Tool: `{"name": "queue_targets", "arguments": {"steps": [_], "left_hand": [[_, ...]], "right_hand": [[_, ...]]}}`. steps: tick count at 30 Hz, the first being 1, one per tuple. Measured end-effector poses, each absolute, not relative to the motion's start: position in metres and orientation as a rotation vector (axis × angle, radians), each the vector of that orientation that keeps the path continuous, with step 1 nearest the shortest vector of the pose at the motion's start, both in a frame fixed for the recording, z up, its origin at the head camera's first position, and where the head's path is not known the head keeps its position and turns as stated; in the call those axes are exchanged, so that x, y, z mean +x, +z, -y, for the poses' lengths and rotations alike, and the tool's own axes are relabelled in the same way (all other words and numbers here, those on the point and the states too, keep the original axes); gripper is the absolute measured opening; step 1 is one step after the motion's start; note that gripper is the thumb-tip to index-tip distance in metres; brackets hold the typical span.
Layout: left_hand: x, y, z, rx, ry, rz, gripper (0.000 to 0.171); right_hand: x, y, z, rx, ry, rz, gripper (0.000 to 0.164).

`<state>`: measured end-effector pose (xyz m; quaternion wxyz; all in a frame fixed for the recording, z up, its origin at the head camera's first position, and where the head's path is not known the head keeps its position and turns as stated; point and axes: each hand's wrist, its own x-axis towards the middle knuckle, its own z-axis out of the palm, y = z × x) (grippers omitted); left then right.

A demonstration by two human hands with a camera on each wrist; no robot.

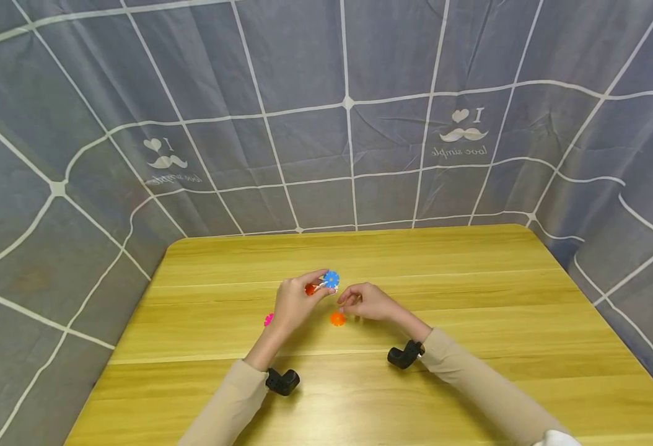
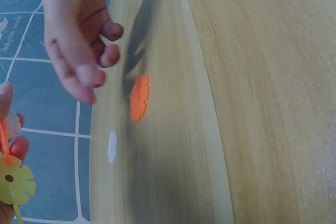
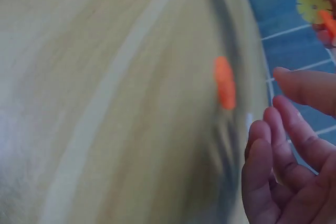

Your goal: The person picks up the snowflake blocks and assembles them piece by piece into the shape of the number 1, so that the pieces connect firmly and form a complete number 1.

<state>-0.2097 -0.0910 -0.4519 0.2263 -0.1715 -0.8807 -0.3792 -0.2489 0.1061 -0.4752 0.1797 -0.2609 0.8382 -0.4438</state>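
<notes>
My left hand [image 1: 292,303] holds a small cluster of joined plastic snowflake discs between thumb and fingers. In the head view a blue disc [image 1: 331,279] and a red disc [image 1: 310,289] show in that cluster; the left wrist view shows a yellow disc [image 2: 16,184] on it too. To the right, my right hand [image 1: 371,301] hovers over the table with loosely bent fingers and nothing between them. Just below those fingers lies an orange disc [image 1: 337,319]. A white disc [image 2: 113,147] rests near it in the left wrist view.
A pink disc [image 1: 269,319] lies on the wooden table [image 1: 471,297], partly hidden behind the left wrist. Each wrist carries a black camera [image 1: 283,382]. A grey curtain with white lines [image 1: 315,148] hangs behind the table and along both sides.
</notes>
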Motion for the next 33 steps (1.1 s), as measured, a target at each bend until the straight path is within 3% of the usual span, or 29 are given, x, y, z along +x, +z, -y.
{"name": "queue_targets", "arguments": {"steps": [10,26,33], "left_hand": [[-0.211,-0.456,0.092,-0.416,-1.076,2.482,0.039],[-0.207,-0.456,0.088,-0.416,-1.043,2.463,0.037],[-0.206,-0.457,0.088,-0.436,-1.069,2.444,0.036]], "right_hand": [[-0.249,-0.487,-0.096,-0.795,-0.941,-2.551,0.031],[-0.248,-0.487,-0.094,-0.755,-0.96,-2.596,0.027],[-0.25,-0.486,-0.101,-0.745,-1.07,-2.563,0.016]]}}
